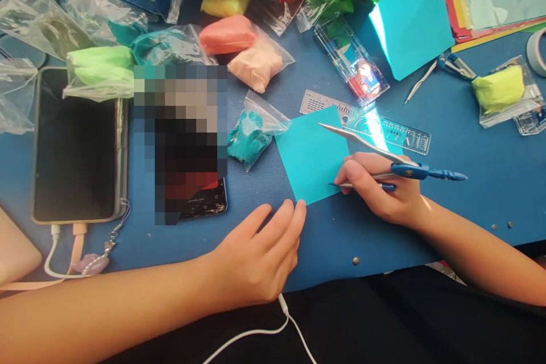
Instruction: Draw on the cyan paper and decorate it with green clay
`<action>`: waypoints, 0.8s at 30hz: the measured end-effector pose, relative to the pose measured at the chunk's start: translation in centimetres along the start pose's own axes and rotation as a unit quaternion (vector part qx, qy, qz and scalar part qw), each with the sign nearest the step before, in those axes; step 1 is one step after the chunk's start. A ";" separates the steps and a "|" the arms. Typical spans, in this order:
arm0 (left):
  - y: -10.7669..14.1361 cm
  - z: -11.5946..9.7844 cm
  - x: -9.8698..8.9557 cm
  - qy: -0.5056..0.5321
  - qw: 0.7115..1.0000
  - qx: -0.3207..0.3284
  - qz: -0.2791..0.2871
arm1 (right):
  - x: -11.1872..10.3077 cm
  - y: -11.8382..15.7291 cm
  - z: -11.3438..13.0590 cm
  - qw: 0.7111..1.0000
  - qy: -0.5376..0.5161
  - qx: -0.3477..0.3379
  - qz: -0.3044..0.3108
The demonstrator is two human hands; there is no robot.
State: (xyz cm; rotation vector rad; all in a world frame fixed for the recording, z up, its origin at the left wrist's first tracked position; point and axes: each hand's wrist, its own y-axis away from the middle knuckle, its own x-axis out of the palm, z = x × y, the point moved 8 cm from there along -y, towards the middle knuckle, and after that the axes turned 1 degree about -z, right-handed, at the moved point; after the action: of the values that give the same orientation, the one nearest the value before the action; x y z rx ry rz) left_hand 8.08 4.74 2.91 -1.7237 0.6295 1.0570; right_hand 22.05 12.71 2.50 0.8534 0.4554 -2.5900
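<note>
A drawing compass point(409, 171) with blue plastic parts is pinched in my right hand point(386, 187). One metal leg points up and left, while the blue pencil tip of the other leg is at the turquoise paper point(313, 153). That square sheet lies flat on the blue table, partly covered by my right hand. My left hand point(264, 250) rests by the near left corner of the sheet with its fingers stretched out, the tips at the edge. Beyond the paper lie a clear ruler point(405, 135) and a metal stencil ruler point(319, 101).
Bags of coloured clay, including a teal one point(249, 136) and a peach one point(258, 62), lie across the back. Two phones, one large point(77, 153) and one partly blurred point(209, 205), sit left. A turquoise paper box point(418, 28) and a tape roll point(536, 51) are right.
</note>
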 end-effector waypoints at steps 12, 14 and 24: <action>-0.3 0.1 -0.2 -0.004 1.000 -0.002 -0.011 | 0.5 -0.5 -0.1 0.997 0.068 0.031 0.008; -0.2 0.1 -0.2 -0.005 1.000 -0.001 -0.010 | 0.5 -0.5 -0.2 0.997 0.068 0.032 0.005; -0.1 0.1 -0.1 -0.009 1.000 0.004 -0.005 | 0.2 -0.3 -0.3 0.998 0.062 0.028 -0.003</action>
State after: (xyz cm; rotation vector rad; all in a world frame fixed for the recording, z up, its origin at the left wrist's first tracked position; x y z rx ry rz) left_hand 8.11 4.87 3.07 -1.7078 0.6123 1.0612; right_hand 21.93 13.04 2.20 1.0382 0.4212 -2.5763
